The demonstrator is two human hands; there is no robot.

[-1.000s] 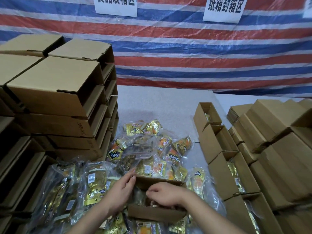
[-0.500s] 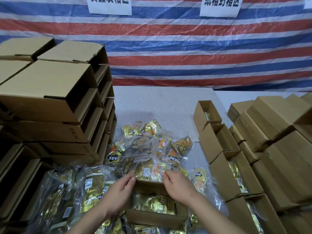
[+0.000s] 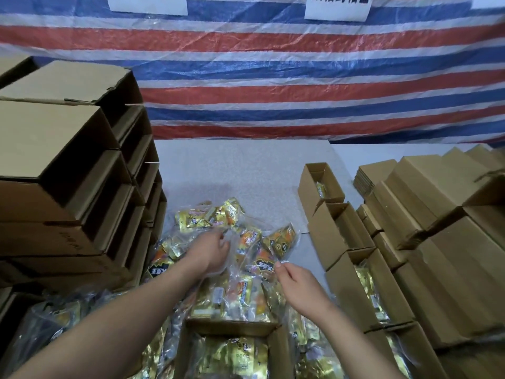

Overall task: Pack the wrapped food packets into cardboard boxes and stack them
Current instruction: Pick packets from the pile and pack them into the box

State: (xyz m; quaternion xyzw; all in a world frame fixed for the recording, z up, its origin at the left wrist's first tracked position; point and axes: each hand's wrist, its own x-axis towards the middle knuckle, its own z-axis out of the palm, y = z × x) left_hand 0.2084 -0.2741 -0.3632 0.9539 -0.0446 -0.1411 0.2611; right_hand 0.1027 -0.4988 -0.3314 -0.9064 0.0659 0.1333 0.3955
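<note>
An open cardboard box [image 3: 229,328] stands near the bottom centre, with gold wrapped packets [image 3: 235,356] lying inside. Beyond it a pile of gold and orange food packets [image 3: 218,214] in clear plastic bags is spread on the grey table [image 3: 232,165]. My left hand [image 3: 213,250] reaches into the pile, its fingers curled on a clear bag of packets [image 3: 246,258]. My right hand [image 3: 295,280] is just right of it, thumb and fingertips pinching the same bag's edge. Both hands are past the box's far rim.
Tall stacks of closed cardboard boxes [image 3: 54,149] rise at the left. A row of open boxes [image 3: 336,228] with packets runs along the right, with stacked boxes [image 3: 451,242] behind it. More bagged packets [image 3: 54,324] lie at the lower left. A striped tarp [image 3: 273,77] hangs behind.
Both hands left the open box's rim and moved forward into the pile, taking hold of a clear bag. The view tilted down and closer.
</note>
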